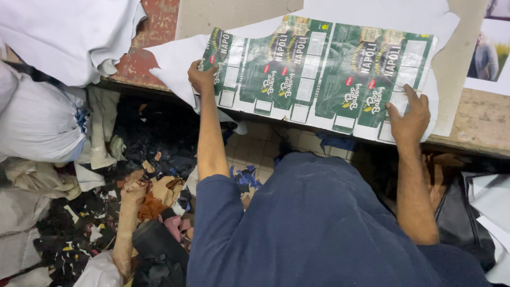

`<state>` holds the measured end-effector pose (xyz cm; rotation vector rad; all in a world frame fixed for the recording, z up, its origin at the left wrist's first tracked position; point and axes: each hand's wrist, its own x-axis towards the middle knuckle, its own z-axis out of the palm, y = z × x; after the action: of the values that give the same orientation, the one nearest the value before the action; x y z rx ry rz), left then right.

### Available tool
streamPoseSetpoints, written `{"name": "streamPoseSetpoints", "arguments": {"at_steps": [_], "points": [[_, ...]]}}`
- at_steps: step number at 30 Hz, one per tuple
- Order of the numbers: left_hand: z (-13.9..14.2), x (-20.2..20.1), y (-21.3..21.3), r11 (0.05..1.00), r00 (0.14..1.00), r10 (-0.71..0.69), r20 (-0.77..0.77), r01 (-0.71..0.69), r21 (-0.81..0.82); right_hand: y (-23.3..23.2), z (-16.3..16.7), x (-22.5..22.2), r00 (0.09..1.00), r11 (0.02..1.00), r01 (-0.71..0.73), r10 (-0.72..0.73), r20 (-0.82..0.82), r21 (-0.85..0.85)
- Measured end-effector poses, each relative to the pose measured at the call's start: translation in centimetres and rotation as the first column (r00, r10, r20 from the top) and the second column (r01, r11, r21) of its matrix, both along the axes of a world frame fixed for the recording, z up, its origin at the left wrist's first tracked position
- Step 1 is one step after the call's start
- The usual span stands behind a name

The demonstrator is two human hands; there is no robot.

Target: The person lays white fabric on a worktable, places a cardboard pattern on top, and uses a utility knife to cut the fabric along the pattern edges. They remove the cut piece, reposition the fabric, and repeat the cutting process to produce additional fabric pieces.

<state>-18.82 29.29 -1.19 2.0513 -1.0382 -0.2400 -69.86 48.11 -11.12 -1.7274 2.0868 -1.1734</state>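
A large flat sheet of green-and-white printed carton blanks [319,69] lies on a white sheet [175,64] over the worn workbench [478,119]. My left hand [201,77] grips the printed sheet's left edge, fingers curled over it. My right hand [409,117] presses flat on the sheet's lower right corner, fingers spread, near the bench's front edge. My dark blue clothing fills the lower middle of the view.
A pile of white material [64,37] sits at the upper left, with a stuffed white sack [37,122] below it. Leather and fabric scraps [149,196] litter the floor at the left. A printed picture [489,53] lies at the bench's right end.
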Motion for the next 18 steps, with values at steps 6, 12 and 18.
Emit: {"name": "streamPoseSetpoints", "arguments": {"at_steps": [6,12,18], "points": [[-1.3,2.0,1.0,0.984,0.980,-0.142,-0.141,0.125,-0.123,-0.1,-0.2,-0.2,0.996,0.998,-0.062,0.064,0.060,-0.032],[-2.0,3.1,0.4,0.972,0.964,-0.190,-0.186,0.158,-0.173,-0.2,0.2,-0.2,0.992,0.997,-0.061,0.056,0.110,0.040],[-3.5,4.0,-0.4,0.947,0.942,-0.257,-0.215,0.201,-0.250,-0.4,-0.1,0.3,0.994,0.999,-0.010,0.004,0.111,0.053]]}}
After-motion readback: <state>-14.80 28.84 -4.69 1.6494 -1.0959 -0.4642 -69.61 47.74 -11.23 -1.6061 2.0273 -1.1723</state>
